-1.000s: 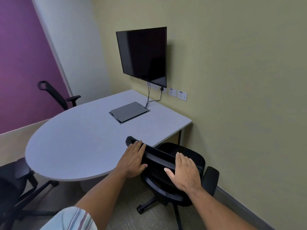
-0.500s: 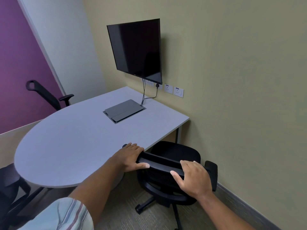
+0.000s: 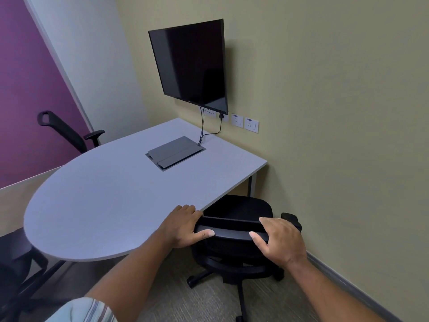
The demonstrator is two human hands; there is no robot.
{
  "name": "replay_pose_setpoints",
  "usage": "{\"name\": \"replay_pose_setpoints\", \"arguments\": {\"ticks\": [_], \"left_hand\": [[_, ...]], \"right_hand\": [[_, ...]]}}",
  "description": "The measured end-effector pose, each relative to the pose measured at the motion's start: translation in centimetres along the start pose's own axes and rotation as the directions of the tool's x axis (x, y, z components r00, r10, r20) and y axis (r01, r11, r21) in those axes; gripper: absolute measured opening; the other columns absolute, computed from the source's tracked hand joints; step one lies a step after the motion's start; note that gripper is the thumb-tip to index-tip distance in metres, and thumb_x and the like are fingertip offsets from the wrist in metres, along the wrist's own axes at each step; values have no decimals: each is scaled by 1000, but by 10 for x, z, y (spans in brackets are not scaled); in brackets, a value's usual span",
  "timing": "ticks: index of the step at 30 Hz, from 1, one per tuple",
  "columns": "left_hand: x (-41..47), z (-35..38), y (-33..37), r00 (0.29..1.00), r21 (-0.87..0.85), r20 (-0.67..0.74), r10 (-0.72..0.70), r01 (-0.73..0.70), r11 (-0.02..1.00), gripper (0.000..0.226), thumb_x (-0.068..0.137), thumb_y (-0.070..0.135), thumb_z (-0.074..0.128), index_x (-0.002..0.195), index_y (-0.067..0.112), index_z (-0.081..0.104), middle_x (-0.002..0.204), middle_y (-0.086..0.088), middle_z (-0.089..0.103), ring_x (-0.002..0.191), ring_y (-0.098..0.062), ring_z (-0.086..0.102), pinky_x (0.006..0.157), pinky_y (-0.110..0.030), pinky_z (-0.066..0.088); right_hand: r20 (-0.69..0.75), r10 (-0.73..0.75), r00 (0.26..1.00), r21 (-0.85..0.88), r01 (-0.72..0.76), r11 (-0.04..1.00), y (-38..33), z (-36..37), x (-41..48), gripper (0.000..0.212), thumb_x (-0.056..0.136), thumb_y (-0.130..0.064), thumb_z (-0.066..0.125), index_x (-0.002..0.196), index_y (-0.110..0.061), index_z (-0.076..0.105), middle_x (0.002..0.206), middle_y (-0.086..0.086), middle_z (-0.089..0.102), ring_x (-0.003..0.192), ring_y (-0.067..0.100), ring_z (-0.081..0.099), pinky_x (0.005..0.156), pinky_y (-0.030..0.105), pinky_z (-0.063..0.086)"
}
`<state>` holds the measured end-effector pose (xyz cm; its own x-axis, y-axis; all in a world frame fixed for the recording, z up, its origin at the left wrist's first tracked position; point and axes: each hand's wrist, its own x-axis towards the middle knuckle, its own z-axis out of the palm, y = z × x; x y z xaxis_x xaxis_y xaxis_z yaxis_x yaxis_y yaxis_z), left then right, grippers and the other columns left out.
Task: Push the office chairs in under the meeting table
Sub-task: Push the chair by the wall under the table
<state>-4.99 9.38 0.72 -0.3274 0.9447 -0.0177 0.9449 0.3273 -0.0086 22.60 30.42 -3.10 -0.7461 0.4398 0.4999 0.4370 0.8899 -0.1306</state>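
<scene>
A black office chair [image 3: 234, 254] stands at the near right side of the grey meeting table [image 3: 111, 201], its seat partly under the table edge. My left hand [image 3: 185, 226] grips the left end of the chair's backrest top. My right hand [image 3: 281, 240] holds the right end of the same backrest. A second black chair [image 3: 67, 131] stands at the table's far left side. A third black chair [image 3: 16, 270] shows at the bottom left, partly under the rounded table end.
A dark screen [image 3: 192, 63] hangs on the wall above the table, with cables down to a grey cable box [image 3: 175, 152] in the tabletop. The yellow wall and skirting [image 3: 348, 284] run close on the right of the chair. Carpet floor lies below.
Both hands have closed on the backrest top and pushed the chair forward; its seat now sits further under the table edge. The backrest is closer to the tabletop.
</scene>
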Motion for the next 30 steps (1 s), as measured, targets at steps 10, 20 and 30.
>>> {"name": "replay_pose_setpoints", "arguments": {"ticks": [10, 20, 30], "left_hand": [[10, 13, 29, 993, -159, -118, 28, -47, 986, 93, 96, 94, 14, 110, 24, 74, 97, 5, 67, 87, -15, 57, 85, -39, 48], [18, 20, 72, 983, -176, -175, -55, 23, 984, 88, 97, 90, 15, 97, 21, 70, 86, 8, 58, 81, -13, 51, 84, -37, 44], [20, 21, 93, 965, -169, -253, -67, 25, 985, 65, 103, 79, 41, 74, 21, 55, 72, 8, 48, 69, -12, 42, 69, -33, 34]], "right_hand": [[97, -22, 995, -8, 23, 1000, 67, 1, 24, 49, 99, -56, 45, 99, -17, 74, 85, -2, 73, 80, 28, 67, 78, 41, 53], [178, -88, 980, 28, 85, 996, 128, 11, 44, 45, 96, -53, 45, 100, -16, 70, 89, 3, 72, 81, 31, 64, 77, 48, 54], [163, -181, 970, 83, 169, 982, 149, 12, 60, 40, 96, -51, 45, 99, -17, 67, 85, 0, 65, 77, 28, 57, 73, 44, 48]]}}
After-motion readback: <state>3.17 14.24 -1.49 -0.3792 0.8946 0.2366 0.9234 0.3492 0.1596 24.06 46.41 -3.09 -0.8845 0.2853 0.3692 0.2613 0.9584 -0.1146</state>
